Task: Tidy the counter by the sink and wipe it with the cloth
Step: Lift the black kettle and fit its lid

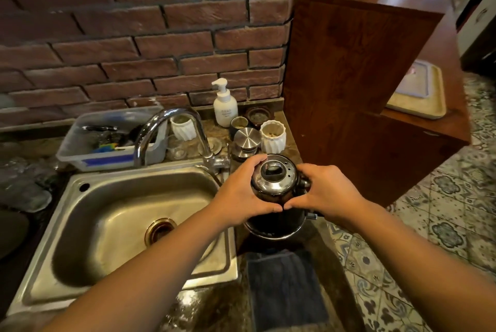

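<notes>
Fingers (253, 164) around kettle (276, 184), stone counter (214, 307), steel sink (120, 213), brick wall (134, 36)

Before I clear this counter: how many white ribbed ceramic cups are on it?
2. One white ribbed ceramic cup stands behind the chrome faucet; the other is at the right, beside the steel lid. More may hide behind the plastic tub.

Head-worn view, steeply down, close.

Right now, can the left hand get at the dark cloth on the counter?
Probably not yet: the left hand and right hand both clasp the kettle. The cloth lies uncovered, nearer the person, beneath the forearms.
</notes>
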